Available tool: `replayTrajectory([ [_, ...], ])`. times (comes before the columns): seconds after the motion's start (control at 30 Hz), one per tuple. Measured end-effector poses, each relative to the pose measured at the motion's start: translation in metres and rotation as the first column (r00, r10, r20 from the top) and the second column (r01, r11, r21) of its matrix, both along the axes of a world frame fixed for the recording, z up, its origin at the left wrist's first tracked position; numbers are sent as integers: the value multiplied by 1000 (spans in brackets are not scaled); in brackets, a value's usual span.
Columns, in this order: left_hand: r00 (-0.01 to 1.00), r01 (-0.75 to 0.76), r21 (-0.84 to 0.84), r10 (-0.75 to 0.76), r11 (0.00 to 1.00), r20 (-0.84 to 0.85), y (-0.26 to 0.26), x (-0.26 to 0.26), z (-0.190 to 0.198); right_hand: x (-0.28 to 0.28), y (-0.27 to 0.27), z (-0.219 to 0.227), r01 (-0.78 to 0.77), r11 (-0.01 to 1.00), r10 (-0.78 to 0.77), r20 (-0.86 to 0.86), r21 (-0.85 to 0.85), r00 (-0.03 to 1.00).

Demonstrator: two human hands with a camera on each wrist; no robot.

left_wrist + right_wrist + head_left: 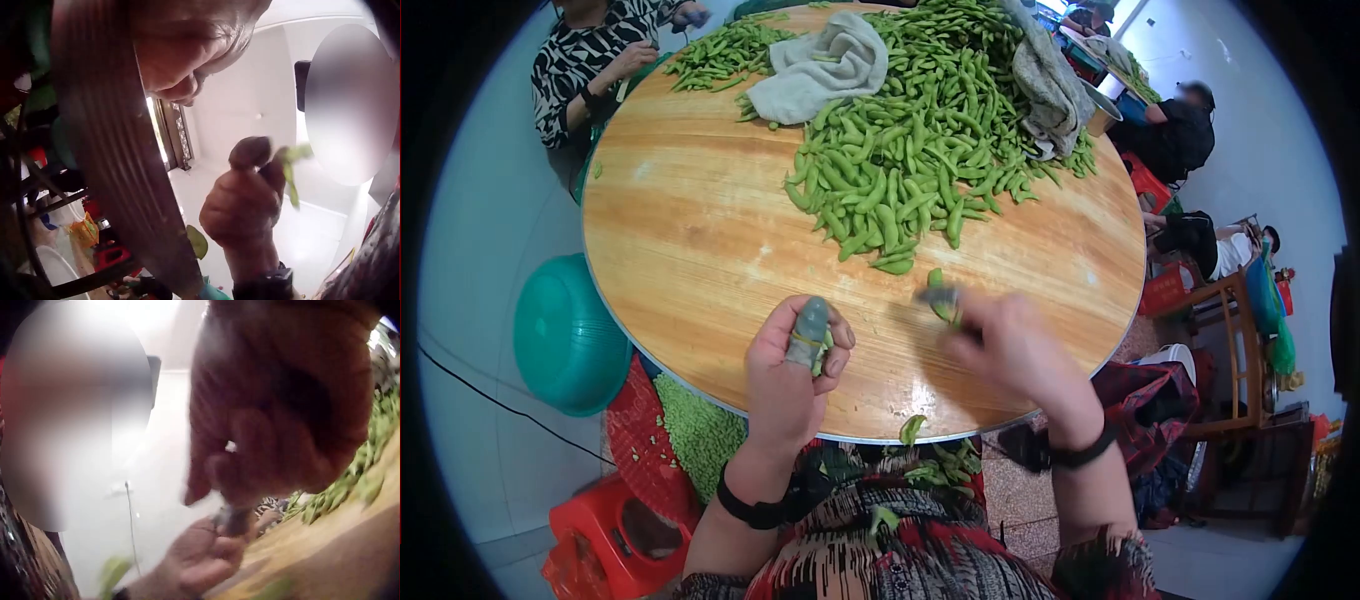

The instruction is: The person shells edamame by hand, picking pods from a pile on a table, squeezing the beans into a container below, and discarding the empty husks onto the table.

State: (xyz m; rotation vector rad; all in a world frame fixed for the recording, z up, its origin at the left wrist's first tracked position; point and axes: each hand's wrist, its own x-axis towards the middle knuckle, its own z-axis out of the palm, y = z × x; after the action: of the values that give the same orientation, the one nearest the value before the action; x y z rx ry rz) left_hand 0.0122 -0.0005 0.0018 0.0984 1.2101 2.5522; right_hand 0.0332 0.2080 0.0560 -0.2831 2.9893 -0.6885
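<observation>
My left hand (785,375) is held near the table's front edge, fingers curled around something green (824,352), mostly hidden behind the thumb, which wears a grey rubber cover (811,322). To its right, my blurred right hand (1025,345) pinches a green soybean pod (937,279) above the tabletop, also with a grey-covered thumb. In the left wrist view that pod (291,178) sticks out from the right fingertips. A big heap of soybean pods (900,160) lies beyond both hands. One curled pod (912,430) is at the front edge.
On the round wooden table (690,230), a white cloth (830,75) and a grey cloth (1048,85) lie against the heap. Shelled beans (700,430) sit below left, near a teal basin (570,335) and a red stool (620,535). Another person (595,70) sits across the table.
</observation>
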Motion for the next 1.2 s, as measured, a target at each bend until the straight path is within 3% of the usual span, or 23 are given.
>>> replayTrajectory([
  [0.07,999,17,17,-18,1000,40,4,1,-1,-27,13,-7,40,981,-27,-72,191,997],
  [0.2,995,40,0,-40,999,92,11,4,1,-47,28,-32,-36,994,53,-160,102,986],
  [0.27,990,80,6,-81,997,115,16,4,8,-43,24,-24,69,936,-3,188,-346,982],
  [0.3,983,120,15,-121,993,140,17,5,10,-37,21,-21,68,935,0,191,-347,982],
  [0.33,983,117,14,-118,993,143,16,5,6,-28,19,-18,200,756,110,422,-623,900],
  [0.37,943,229,153,-258,961,209,16,4,-2,-17,15,-16,390,495,289,571,-776,768],
  [0.4,881,323,295,-400,899,253,16,4,-6,-6,8,-15,450,394,325,580,-801,747],
  [0.43,848,415,317,-489,853,204,18,3,-2,2,3,-17,491,315,385,582,-812,716],
  [0.47,847,416,314,-489,853,206,19,5,-4,8,0,-19,534,234,444,578,-812,684],
  [0.53,877,398,386,-469,832,106,21,10,-12,18,-6,-17,532,256,451,586,-807,673],
  [0.6,919,329,325,-380,887,107,22,9,-11,24,-15,-13,395,351,252,492,-849,833],
  [0.63,952,256,266,-290,929,97,22,9,-10,28,-19,-4,373,403,231,487,-836,842],
  [0.67,954,252,264,-285,931,95,23,9,-7,32,-20,-7,369,404,236,485,-837,842],
  [0.73,985,151,55,-155,987,79,24,13,2,39,-21,-13,305,376,259,416,-875,872],
  [0.77,985,148,52,-152,988,80,26,14,3,40,-20,-13,310,416,260,438,-855,860],
  [0.83,999,33,-93,-30,995,40,29,16,6,40,-21,-14,316,393,261,434,-864,862],
  [0.93,999,-34,-191,26,981,-44,31,18,2,40,-22,-17,323,379,245,431,-867,869],
  [1.0,996,-33,-213,14,976,-89,32,19,-1,40,-22,-21,324,389,230,431,-863,872],
  [1.07,991,-33,-236,1,971,-134,29,18,-3,41,-23,-24,395,268,241,458,-879,856],
  [1.1,984,134,-108,-145,985,-106,24,15,-4,43,-24,-21,394,269,241,457,-879,856],
  [1.13,952,292,26,-288,956,-100,20,13,-4,45,-25,-17,492,167,302,519,-854,800],
  [1.17,953,289,27,-286,957,-101,18,12,-3,46,-25,-15,587,69,368,568,-806,736],
  [1.2,933,354,64,-347,933,-94,17,12,1,47,-26,-16,588,71,369,569,-806,735],
])
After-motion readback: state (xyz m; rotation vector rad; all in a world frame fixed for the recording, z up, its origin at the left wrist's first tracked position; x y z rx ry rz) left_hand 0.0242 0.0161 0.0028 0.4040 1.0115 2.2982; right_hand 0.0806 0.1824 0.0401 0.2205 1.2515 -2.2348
